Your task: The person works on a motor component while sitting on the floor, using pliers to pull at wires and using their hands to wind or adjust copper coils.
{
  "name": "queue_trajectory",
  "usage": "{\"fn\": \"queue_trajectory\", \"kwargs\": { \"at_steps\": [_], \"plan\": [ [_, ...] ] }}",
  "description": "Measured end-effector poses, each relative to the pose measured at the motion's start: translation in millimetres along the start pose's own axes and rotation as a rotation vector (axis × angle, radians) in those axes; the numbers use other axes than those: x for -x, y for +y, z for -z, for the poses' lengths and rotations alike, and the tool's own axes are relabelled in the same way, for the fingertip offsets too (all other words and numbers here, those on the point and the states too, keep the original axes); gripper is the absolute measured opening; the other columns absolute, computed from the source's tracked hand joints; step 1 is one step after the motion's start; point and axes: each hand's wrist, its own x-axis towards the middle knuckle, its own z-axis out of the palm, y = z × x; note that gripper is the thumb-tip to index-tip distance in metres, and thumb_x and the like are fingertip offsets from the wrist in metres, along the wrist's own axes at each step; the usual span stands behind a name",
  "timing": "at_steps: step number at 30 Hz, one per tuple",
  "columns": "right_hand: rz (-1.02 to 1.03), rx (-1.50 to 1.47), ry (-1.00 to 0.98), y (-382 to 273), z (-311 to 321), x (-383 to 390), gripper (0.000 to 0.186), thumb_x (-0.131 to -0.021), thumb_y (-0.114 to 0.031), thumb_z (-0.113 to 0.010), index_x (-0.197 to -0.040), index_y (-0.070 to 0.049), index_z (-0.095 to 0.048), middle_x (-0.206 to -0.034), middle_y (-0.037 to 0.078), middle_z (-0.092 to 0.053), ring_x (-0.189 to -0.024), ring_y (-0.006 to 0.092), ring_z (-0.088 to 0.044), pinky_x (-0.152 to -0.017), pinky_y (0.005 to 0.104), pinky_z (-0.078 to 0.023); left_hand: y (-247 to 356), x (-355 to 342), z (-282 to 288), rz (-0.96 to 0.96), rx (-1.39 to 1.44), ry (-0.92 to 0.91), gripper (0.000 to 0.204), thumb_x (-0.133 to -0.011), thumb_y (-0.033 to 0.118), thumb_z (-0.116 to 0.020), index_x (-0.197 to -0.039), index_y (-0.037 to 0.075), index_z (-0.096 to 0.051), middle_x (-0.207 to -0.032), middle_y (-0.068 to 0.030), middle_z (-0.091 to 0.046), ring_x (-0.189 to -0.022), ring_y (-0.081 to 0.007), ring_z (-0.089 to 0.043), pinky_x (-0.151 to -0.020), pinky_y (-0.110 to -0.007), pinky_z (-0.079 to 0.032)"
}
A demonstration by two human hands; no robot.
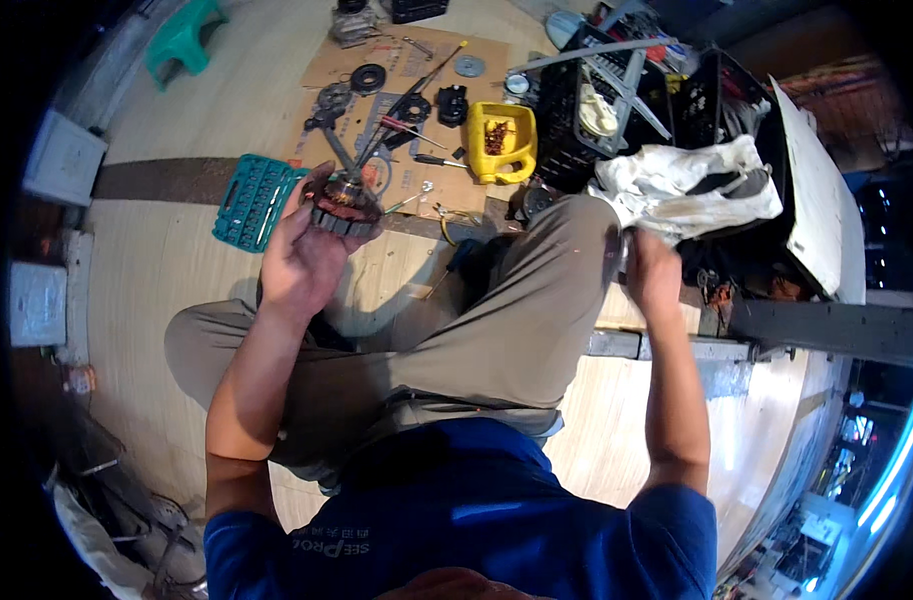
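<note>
My left hand (302,255) is raised above my left leg, its fingers wrapped round a round motor part (345,212). This part has a dark ribbed rim and a reddish, copper-coloured middle. Beside my right knee, my right hand (656,272) is closed in a fist. A short dark and metallic piece (625,258) shows at its finger side, too little to name. Just beyond that fist lies a crumpled white cloth (687,185); whether they touch I cannot tell.
A green socket set case (252,203) lies open on the floor at left. Flattened cardboard (417,70) carries screwdrivers (440,161), discs and dark machine parts. A cut yellow jug (504,160) holds small reddish bits. Pliers (447,226), black crates (567,125) and a green stool (182,45) stand around.
</note>
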Motion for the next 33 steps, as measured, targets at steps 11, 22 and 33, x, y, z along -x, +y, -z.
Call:
{"fn": "queue_trajectory", "kwargs": {
  "at_steps": [11, 22, 33],
  "plan": [
    [-0.235, -0.036, -0.341, 72, -133, -85, 0.046, -0.091, -0.037, -0.055, -0.123, -0.005, -0.049, -0.104, 0.023, -0.066, -0.092, 0.0400, -0.065, -0.077, 0.0494, -0.051, -15, -8, -7, 0.018, -0.065, -0.131, 0.063, -0.086, 0.020, -0.061, -0.138, -0.002, -0.034, -0.131, -0.0197, -0.050, -0.122, -0.0338, -0.052, -0.104, -0.051, -0.041],
    [-0.257, -0.211, -0.486, 111, -63, -40, 0.054, -0.080, -0.019, -0.075, -0.126, 0.001, -0.057, -0.120, 0.019, -0.063, -0.109, 0.0272, -0.062, -0.093, 0.0382, -0.047, -6, -14, 13, -0.044, -0.034, -0.087, 0.061, -0.076, 0.007, -0.069, -0.129, 0.003, -0.040, -0.137, -0.0232, -0.045, -0.125, -0.0346, -0.050, -0.107, -0.048, -0.040],
    [0.200, -1.033, -0.586, -161, 7, -117, 0.028, -0.096, -0.023, -0.056, -0.101, 0.003, -0.065, -0.086, 0.006, -0.069, -0.077, 0.0112, -0.061, -0.072, 0.0278, -0.049, -15, -33, 2, -0.018, -0.211, -0.016, 0.069, -0.070, -0.002, -0.068, -0.132, 0.002, -0.038, -0.131, -0.0161, -0.051, -0.121, -0.0278, -0.053, -0.107, -0.041, -0.038]
  ]
}}
